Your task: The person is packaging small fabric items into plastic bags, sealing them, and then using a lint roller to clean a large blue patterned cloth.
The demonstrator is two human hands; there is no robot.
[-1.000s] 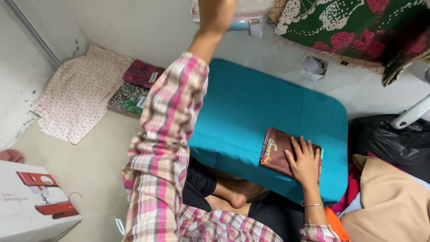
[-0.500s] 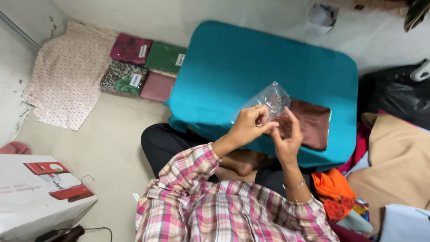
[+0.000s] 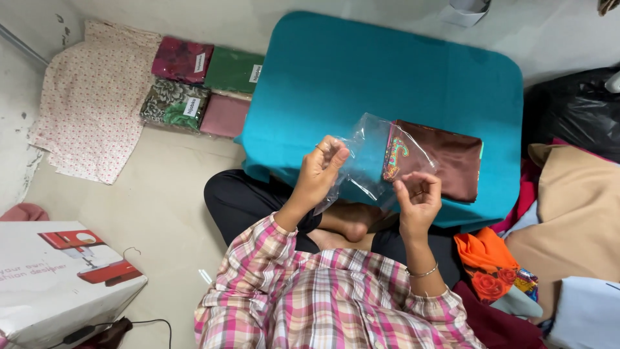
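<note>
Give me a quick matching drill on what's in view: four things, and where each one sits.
Things:
1. clear plastic bag
2. brown folded cloth
3. four wrapped fabric packs
4. orange flowered cloth

Places:
A. on the floor, left of the teal table
B. held between both hands
C. lying on the teal table
D. beside the person's right arm

Pairs: 1-B, 2-C, 3-A, 4-D

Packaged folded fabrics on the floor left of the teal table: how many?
4, in a two-by-two block: maroon packet back left, green packet back right, dark floral packet front left, pink packet front right. Others may be hidden beneath.
</note>
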